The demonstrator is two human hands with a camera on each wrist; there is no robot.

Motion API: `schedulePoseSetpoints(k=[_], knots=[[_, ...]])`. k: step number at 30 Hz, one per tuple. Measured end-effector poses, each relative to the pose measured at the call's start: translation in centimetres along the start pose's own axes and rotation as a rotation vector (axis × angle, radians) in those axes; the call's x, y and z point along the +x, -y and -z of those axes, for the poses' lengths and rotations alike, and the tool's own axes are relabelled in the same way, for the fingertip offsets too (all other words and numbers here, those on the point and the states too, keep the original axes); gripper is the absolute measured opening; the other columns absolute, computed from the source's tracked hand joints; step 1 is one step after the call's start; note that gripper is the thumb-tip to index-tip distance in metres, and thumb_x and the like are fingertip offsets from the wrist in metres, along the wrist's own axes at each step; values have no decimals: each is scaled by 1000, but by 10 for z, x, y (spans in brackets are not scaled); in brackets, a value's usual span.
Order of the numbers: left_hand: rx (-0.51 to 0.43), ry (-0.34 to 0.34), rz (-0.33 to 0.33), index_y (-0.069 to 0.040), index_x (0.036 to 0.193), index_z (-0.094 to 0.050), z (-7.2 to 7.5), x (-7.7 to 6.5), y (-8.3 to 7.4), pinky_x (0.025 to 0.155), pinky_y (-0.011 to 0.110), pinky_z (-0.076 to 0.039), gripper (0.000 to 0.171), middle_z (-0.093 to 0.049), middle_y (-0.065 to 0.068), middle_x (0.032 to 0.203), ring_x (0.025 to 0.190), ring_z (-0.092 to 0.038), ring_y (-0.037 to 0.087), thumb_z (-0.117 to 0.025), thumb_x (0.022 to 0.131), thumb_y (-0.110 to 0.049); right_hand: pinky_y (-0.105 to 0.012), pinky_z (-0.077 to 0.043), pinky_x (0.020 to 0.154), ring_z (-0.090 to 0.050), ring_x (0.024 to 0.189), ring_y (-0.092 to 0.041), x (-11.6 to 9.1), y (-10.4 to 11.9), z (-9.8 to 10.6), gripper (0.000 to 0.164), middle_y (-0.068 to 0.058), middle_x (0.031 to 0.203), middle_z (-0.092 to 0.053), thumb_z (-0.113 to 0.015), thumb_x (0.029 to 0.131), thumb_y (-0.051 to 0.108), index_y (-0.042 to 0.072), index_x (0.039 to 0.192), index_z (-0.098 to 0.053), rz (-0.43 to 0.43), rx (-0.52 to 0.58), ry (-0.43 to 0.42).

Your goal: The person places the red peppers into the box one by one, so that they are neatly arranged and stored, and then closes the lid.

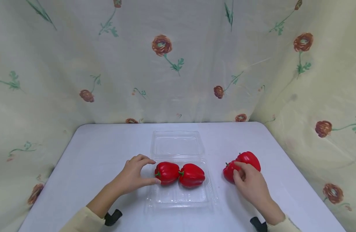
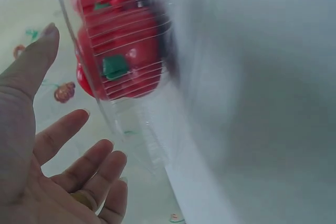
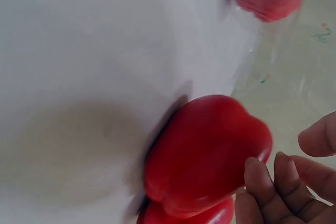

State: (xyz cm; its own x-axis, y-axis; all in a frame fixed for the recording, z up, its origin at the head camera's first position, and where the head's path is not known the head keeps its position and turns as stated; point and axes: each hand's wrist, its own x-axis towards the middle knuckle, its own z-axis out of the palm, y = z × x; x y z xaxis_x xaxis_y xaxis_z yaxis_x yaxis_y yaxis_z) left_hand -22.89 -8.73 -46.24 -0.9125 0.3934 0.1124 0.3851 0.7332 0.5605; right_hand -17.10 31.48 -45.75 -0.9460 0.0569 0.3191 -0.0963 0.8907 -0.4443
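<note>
Two red bell peppers with green stems, the left pepper (image 1: 167,172) and the right pepper (image 1: 192,176), lie side by side in a clear plastic clamshell container (image 1: 180,198). Its lid (image 1: 178,145) is folded back. Beside the container's left wall is my left hand (image 1: 134,176), thumb and fingers spread around the left pepper's end; the left wrist view shows the palm bare. On the right, a nearer pepper (image 1: 228,174) and a farther pepper (image 1: 249,159) sit together on the table. My right hand (image 1: 251,185) is at the nearer one, fingertips (image 3: 257,174) close against its side and thumb apart.
The white table (image 1: 108,145) has rounded back corners. Flower-patterned curtains (image 1: 192,93) stand behind it and along both sides. A dark strap piece (image 1: 112,217) is at the left wrist, another (image 1: 258,224) at the right.
</note>
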Motion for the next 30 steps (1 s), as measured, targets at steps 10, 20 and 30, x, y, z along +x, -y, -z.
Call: schedulePoseSetpoints(k=[10,20,30], knots=[[-73,82,10,-22,126,-66,-2,-19,11,94,49,-50,74,-54,-2,127,119,-50,22,-85,66,-61,-50,-58,65,-61,80,-30,1,-12,-7,51,-18,101,-60,-82,73,11,-3,119,-64,67,-94,-118],[-176,159,-39,-21,134,-60,-1,-34,16,93,47,-51,78,-57,0,127,117,-54,24,-85,69,-57,-63,-54,73,-47,109,-44,5,-19,-10,62,-24,116,-49,-83,73,17,-4,126,-58,-14,-107,-59],[-229,216,-21,-18,136,-58,-1,-38,15,91,48,-52,79,-62,-3,127,112,-59,22,-85,71,-54,-69,-48,82,-41,117,-47,5,-25,-14,77,-27,127,-45,-84,74,28,0,137,-50,-44,-124,65]])
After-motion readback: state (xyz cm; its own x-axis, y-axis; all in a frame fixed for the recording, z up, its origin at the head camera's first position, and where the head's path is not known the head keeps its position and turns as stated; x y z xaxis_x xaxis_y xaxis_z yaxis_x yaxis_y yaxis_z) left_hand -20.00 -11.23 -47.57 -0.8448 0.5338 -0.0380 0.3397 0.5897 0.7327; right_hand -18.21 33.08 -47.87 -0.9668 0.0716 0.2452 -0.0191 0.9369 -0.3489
